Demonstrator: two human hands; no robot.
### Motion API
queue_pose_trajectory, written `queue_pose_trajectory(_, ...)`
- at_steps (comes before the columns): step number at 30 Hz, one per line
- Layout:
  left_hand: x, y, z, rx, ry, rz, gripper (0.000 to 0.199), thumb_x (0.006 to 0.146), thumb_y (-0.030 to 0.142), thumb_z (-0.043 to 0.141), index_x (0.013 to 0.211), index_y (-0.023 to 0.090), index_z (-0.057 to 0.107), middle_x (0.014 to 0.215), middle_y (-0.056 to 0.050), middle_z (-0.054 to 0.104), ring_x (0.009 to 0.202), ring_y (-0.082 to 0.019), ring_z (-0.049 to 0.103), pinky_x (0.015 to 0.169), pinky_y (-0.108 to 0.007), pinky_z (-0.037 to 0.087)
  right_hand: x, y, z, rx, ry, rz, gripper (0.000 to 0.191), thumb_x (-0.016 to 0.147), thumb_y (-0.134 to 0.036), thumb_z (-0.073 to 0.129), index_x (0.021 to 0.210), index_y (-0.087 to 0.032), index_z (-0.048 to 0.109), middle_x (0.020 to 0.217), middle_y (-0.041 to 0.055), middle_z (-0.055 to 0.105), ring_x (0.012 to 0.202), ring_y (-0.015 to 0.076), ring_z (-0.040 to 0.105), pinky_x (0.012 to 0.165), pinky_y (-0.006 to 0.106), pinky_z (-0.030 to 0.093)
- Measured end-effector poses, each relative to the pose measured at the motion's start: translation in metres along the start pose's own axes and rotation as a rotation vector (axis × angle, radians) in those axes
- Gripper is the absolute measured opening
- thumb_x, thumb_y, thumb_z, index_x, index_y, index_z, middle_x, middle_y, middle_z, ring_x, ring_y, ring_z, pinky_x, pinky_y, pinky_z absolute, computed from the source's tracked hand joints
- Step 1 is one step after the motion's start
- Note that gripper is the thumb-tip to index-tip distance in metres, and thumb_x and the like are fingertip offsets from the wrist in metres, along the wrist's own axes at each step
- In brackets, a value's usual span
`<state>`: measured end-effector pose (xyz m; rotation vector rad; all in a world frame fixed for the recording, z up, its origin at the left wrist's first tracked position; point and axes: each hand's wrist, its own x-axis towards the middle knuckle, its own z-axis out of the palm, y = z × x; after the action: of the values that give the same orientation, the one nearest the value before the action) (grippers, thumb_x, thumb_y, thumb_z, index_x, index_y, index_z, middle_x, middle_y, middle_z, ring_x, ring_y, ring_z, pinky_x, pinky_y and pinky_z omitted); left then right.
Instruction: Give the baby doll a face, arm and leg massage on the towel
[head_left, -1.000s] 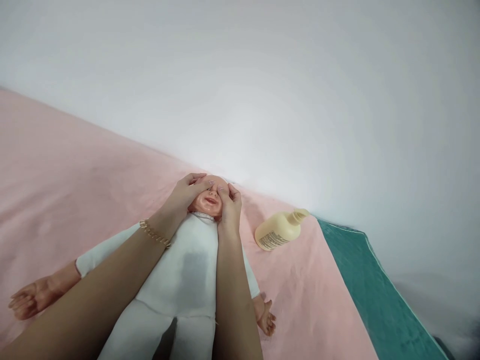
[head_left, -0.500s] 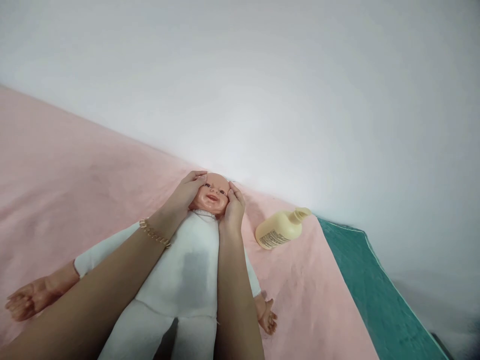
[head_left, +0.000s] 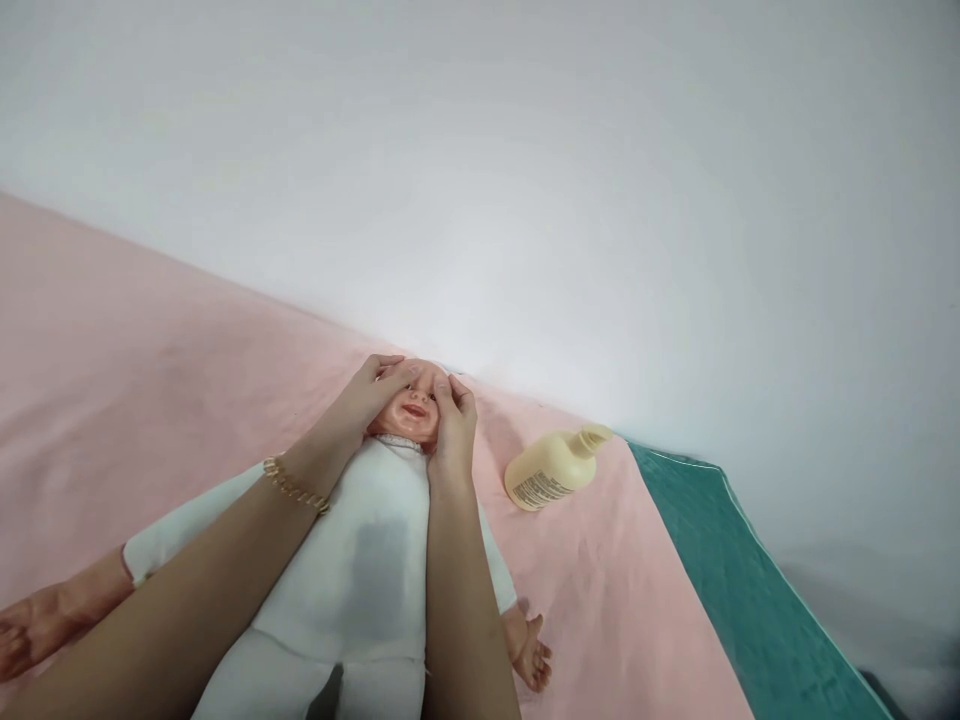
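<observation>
A baby doll [head_left: 379, 580] lies face up, with a white cloth body, a grey patch on its front and pinkish plastic head and hands. My left hand [head_left: 365, 400] cups one side of its head, the thumb laid across the brow near the eye. On the other side, my right hand [head_left: 454, 425] wraps the cheek and temple, its thumb pressed by the other eye. Both hands are closed around the head, hiding its sides and part of the eyes. A gold bracelet [head_left: 296, 490] circles my left wrist.
A pale yellow pump bottle [head_left: 551, 470] stands to the right of the doll on a pink sheet [head_left: 622, 600]. Beyond the sheet's right edge shows a green surface [head_left: 712, 540]. A white wall [head_left: 480, 180] rises behind the doll's head.
Both thumbs have moved inward over the doll's brow and eyes, covering more of its face. The whole view has shifted slightly, with the doll and bottle appearing a little lower and further left.
</observation>
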<state>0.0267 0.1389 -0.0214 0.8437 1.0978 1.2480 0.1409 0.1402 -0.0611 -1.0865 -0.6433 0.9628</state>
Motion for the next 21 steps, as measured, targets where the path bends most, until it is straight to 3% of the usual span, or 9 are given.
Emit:
queue_pose_trajectory(6,-0.005,0.008,-0.001,0.174,0.03,0.001,0.044,0.074,0.032,0.079,0.113,0.022,0.06,0.124,-0.01,0.064,0.093,-0.023,0.071,0.065,-0.026,0.056,0.0,-0.003,0.001,-0.059,0.028,-0.012,0.051,0.064,-0.037,0.085,0.109,-0.019,0.067,0.123,0.0082,0.068,0.116,0.0241,0.063,0.102,0.04,0.053)
queue_pose_trajectory(14,0.007,-0.004,-0.003,0.084,0.013,0.044,0.034,0.081,0.039,0.07,0.11,0.021,0.062,0.107,-0.007,0.069,0.1,-0.024,0.069,0.072,-0.027,0.054,0.007,0.002,0.003,-0.03,0.067,-0.006,0.028,0.079,-0.033,0.07,0.104,-0.02,0.07,0.112,0.0054,0.073,0.107,0.0202,0.067,0.099,0.039,0.054)
queue_pose_trajectory(21,0.014,-0.008,-0.002,0.028,0.048,0.06,0.028,0.082,0.032,0.064,0.107,0.021,0.069,0.109,-0.008,0.072,0.1,-0.024,0.069,0.083,-0.031,0.057,0.011,0.004,0.0,0.001,0.085,-0.015,0.022,0.084,-0.026,0.061,0.101,-0.021,0.074,0.114,0.004,0.074,0.111,0.0188,0.065,0.101,0.039,0.052)
